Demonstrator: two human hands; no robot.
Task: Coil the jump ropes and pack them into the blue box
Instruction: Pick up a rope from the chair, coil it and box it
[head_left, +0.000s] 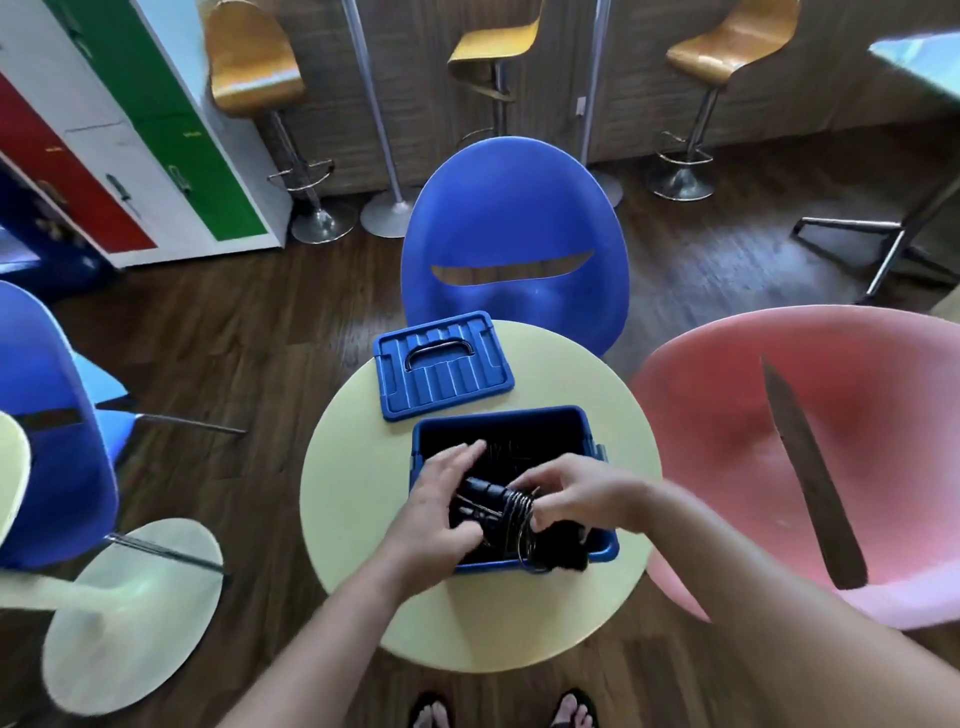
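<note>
An open blue box stands in the middle of a round pale-yellow table. Both hands are over its near half, holding a coiled black jump rope with black handles. My left hand grips the handle end with its fingers spread over the box. My right hand pinches the thin wire loops, which hang down over the box's near rim. The box's inside is dark; more rope may lie on its bottom, but I cannot tell.
The blue lid with a dark handle lies flat on the table behind the box. A blue chair stands behind the table, a pink chair to the right, another blue chair on the left. My sandalled feet show below.
</note>
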